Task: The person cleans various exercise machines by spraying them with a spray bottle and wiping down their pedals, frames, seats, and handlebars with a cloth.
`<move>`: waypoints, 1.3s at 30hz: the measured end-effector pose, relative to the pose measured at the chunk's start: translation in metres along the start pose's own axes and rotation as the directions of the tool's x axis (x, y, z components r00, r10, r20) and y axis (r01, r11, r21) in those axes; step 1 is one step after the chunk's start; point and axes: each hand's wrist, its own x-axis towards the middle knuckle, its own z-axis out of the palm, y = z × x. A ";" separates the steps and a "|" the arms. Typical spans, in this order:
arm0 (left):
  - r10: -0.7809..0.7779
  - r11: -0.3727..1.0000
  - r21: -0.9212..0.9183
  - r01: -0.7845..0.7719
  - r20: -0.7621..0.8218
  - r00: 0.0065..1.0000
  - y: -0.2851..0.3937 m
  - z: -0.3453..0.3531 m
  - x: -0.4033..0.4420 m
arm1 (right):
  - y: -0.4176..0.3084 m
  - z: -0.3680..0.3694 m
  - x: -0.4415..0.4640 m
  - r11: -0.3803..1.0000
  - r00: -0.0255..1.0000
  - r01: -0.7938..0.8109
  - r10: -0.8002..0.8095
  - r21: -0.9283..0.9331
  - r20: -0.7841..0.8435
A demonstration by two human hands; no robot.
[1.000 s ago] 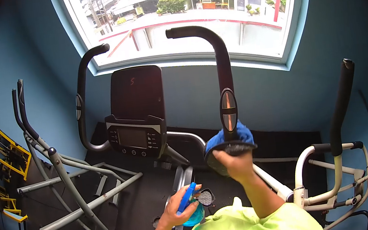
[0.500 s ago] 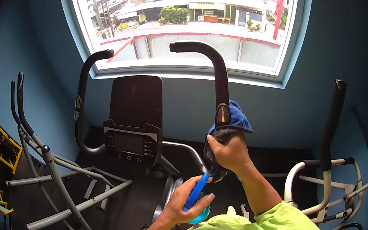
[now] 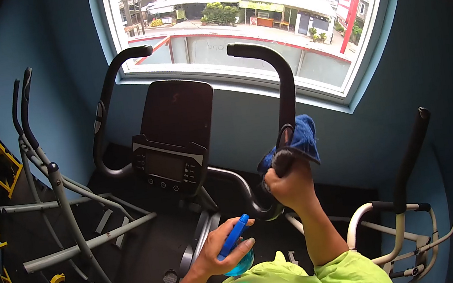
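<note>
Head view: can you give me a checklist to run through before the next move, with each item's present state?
1. Blue cloth in the right hand: ok, held against the handlebar.
2. Spray bottle in the left hand: ok, held.
3. Left hand apart from the console: ok, it is nearer the wearer.
4. Right hand free: not ok, occupied by the blue cloth.
5. Blue cloth damp: cannot tell.

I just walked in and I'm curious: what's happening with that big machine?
A person is at the exercise machine. Their right hand holds a blue cloth against one of its curved bars. Their left hand holds a spray bottle lower down, away from that bar. The machine's screen looks dark.
</note>
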 end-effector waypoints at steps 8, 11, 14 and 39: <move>0.026 1.000 -0.009 -0.027 -0.107 0.994 -0.008 -0.016 -0.005 | 0.029 -0.001 -0.021 0.562 0.996 -0.086 0.027 0.823 0.086; -0.034 0.998 -0.049 0.029 -0.117 0.992 -0.009 -0.023 -0.008 | 0.036 -0.016 0.000 0.496 0.988 -0.135 0.006 0.858 0.152; -0.025 0.998 0.049 0.029 -0.079 0.997 -0.009 -0.027 -0.005 | 0.012 -0.020 0.040 0.615 0.979 -0.202 0.126 0.762 0.158; 0.132 0.991 0.017 -0.132 -0.029 0.991 0.015 -0.001 0.011 | -0.072 0.008 0.238 0.465 0.759 0.641 -0.500 -0.611 0.416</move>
